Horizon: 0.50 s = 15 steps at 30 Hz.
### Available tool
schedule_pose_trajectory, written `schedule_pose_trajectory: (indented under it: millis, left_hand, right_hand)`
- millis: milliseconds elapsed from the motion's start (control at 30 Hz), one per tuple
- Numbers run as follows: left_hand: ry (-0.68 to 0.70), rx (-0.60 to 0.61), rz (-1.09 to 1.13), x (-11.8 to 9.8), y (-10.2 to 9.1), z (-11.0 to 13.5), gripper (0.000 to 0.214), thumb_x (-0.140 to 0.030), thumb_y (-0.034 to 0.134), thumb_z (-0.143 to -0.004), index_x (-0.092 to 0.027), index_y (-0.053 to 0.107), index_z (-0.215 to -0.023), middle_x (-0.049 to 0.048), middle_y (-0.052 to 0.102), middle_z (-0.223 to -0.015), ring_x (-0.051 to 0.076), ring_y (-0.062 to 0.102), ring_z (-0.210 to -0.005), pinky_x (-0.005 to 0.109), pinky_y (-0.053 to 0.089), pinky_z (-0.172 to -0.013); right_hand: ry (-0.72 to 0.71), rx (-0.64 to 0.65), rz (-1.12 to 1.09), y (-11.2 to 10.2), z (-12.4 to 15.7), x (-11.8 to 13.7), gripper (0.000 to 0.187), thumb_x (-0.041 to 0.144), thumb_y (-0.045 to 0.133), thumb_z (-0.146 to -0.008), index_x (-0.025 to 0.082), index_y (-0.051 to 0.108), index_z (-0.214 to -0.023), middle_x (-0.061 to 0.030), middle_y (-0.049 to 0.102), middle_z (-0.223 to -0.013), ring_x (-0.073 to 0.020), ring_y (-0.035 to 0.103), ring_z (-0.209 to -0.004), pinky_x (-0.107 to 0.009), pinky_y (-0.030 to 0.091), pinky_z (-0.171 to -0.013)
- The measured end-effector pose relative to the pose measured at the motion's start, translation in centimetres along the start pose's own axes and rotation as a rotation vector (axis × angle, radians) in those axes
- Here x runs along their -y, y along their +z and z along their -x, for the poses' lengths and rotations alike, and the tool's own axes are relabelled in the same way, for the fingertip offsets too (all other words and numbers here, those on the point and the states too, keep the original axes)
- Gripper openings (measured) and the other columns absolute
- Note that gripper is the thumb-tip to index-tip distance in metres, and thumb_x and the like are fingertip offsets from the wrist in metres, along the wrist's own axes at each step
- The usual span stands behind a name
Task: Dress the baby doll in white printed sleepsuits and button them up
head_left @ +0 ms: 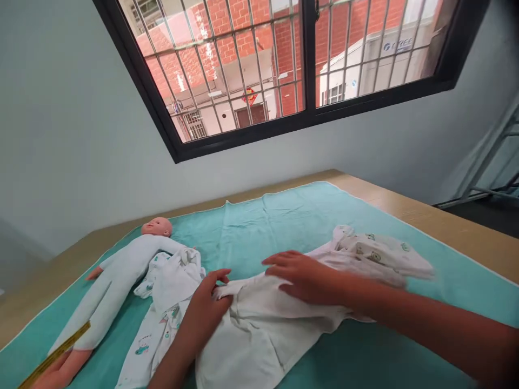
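A white baby garment (pixel 259 335) lies spread on the teal cloth, with a small bear print showing on its far right part (pixel 377 254). My left hand (pixel 206 308) pinches a fold at its left edge between thumb and fingers. Over the middle of the garment, my right hand (pixel 302 278) is held flat with its fingers stretched out, slightly blurred; I cannot tell whether it presses on the fabric. Left of my left hand is a second white baby garment (pixel 174 286) with small coloured prints, bunched at the top. My left forearm hides part of it.
A baby doll (pixel 125 259) in a white suit lies on its back at the left. A yellow strip (pixel 60 351) crosses its lower legs. The teal cloth (pixel 243 227) covers much of the wooden table (pixel 385 194), which stands below a barred window (pixel 247 127).
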State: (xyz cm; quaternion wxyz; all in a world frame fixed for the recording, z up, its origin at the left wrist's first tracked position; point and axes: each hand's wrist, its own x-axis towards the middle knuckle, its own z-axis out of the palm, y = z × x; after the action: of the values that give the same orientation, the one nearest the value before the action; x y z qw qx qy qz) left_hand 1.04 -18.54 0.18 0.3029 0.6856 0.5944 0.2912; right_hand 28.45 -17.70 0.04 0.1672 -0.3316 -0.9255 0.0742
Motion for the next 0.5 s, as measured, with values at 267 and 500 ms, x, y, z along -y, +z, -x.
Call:
schedule_pose_trajectory:
  millis: [267, 500]
  left_hand:
    - [0.008, 0.148, -0.369, 0.4, 1.4, -1.7, 0.028, -0.047, 0.052, -0.082, -0.025, 0.064, -0.094, 0.0044, 0.069, -0.097, 0.026, 0.061, -0.088, 0.033, 0.04, -0.073]
    - [0.054, 0.052, -0.222, -2.2, 1.7, -2.5, 0.009, -0.02, 0.044, -0.08, -0.023, 0.042, -0.072, -0.0027, 0.059, -0.071, 0.016, 0.051, -0.067, 0.025, 0.033, -0.06]
  right_hand:
    - [0.525, 0.192, 0.211, -0.8, 1.5, -5.4, 0.025, 0.043, 0.052, -0.086, 0.02, 0.061, -0.089, -0.009, 0.065, -0.091, -0.0264, 0.06, -0.082, -0.035, 0.041, -0.066]
    - [0.725, 0.079, 0.027, -5.0, 3.6, -6.9, 0.016, 0.036, 0.052, -0.082, 0.022, 0.056, -0.079, -0.0031, 0.064, -0.081, -0.0209, 0.057, -0.074, -0.029, 0.035, -0.06]
